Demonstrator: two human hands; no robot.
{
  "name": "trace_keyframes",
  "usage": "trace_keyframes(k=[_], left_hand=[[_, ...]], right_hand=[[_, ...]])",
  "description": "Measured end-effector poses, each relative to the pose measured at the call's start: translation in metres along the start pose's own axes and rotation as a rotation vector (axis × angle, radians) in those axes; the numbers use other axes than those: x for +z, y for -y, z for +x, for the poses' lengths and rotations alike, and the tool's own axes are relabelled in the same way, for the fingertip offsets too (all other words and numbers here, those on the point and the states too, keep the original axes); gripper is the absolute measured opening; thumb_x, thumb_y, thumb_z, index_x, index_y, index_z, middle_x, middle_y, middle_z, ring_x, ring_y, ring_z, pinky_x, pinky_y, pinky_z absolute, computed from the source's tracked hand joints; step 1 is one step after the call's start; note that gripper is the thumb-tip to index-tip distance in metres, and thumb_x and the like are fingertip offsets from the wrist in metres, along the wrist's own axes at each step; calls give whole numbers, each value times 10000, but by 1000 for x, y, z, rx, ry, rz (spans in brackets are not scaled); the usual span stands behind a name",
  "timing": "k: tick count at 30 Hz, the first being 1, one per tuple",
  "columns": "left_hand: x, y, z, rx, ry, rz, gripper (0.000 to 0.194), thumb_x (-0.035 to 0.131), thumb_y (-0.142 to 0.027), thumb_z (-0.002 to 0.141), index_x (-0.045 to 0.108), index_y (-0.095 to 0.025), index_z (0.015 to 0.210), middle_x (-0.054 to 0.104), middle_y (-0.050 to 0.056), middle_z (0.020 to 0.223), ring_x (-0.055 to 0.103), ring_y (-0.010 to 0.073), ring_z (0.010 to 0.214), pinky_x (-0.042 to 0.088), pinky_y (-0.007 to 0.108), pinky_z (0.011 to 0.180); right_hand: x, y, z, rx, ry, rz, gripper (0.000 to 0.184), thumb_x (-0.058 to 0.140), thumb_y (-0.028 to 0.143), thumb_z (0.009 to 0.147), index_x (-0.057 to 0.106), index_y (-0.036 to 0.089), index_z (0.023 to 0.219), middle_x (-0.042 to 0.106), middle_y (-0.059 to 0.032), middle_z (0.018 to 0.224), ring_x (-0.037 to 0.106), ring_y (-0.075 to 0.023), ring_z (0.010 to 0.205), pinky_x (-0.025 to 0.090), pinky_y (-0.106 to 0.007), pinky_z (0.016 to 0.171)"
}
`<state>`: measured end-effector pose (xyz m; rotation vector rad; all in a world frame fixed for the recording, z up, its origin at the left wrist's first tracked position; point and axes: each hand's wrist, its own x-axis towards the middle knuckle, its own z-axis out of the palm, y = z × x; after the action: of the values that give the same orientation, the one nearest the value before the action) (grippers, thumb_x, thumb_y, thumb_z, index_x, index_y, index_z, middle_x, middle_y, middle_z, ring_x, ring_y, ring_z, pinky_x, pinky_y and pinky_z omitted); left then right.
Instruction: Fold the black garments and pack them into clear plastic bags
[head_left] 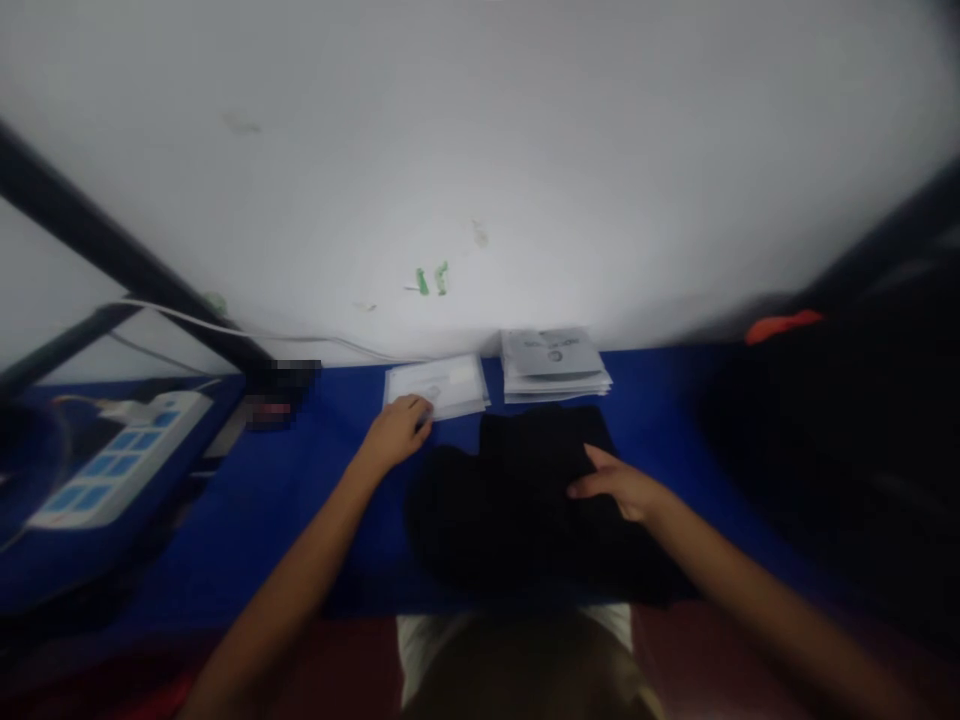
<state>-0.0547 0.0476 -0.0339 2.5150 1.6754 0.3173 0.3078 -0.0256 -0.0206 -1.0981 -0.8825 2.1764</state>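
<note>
A folded black garment (517, 500) lies on the blue table (300, 480) in front of me. My right hand (619, 485) rests flat on its right part, fingers stretched out. My left hand (397, 430) reaches to the front corner of a small stack of clear plastic bags (442, 385) beyond the garment, fingers curled at the corner of the top bag. A second stack of grey printed bags (551, 362) sits to the right of the first, by the wall.
A white wall rises just behind the table. A white and blue power strip (120, 460) with cables lies at the left, under a dark slanted bar (112, 250). A large pile of dark items (847, 440) with an orange bit fills the right side.
</note>
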Motion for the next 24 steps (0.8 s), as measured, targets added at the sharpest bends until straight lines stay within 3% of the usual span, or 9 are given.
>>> trace_keyframes(k=[4,9,12,15,20,22,24], left_hand=[[-6,9,0,-13,65,70,348,500,-221,813,593,-221,1148,636,96,1200,583,279,1090,476,390,896],[-5,16,6,-42,84,94,270,418,-253,906,607,-231,1097,664,91,1156,614,266,1054,485,354,825],[-3,14,9,-80,63,96,322,382,-262,942,530,-197,1222,681,120,1092,642,273,994,487,344,774],[-9,2,6,-101,20,81,369,363,-238,961,432,-187,1319,676,115,1084,664,250,919,483,314,727],[-34,-32,-11,85,51,150,223,394,-152,937,574,-209,1056,609,75,1110,634,198,900,484,276,706],[-42,-47,-18,104,45,183,165,445,-185,936,562,-192,1052,597,77,1076,612,204,942,496,280,723],[-45,-62,-23,92,-7,214,228,538,-227,907,529,-172,1128,579,96,1111,579,235,1022,512,307,760]], right_hand=[[-1,-4,-3,2,-56,13,567,758,67,552,562,202,1066,725,-9,864,724,-209,757,594,-282,645],[1,-8,-3,29,-78,9,537,779,80,533,563,201,1010,722,-3,851,720,-205,753,593,-290,651],[2,-10,-2,33,-81,2,541,779,77,534,575,202,1019,723,-3,854,715,-197,750,585,-284,659],[3,-9,-2,39,-75,8,517,788,83,530,594,204,994,725,-1,855,712,-196,751,580,-298,685],[9,-2,-6,-4,-92,39,470,827,132,528,645,196,956,733,0,834,705,-190,766,554,-292,718],[14,0,-7,-32,-114,62,462,839,157,528,662,195,953,736,-1,836,702,-188,766,543,-295,738],[21,2,-8,-58,-120,84,467,848,176,529,673,200,961,738,-2,848,699,-189,772,535,-307,761]])
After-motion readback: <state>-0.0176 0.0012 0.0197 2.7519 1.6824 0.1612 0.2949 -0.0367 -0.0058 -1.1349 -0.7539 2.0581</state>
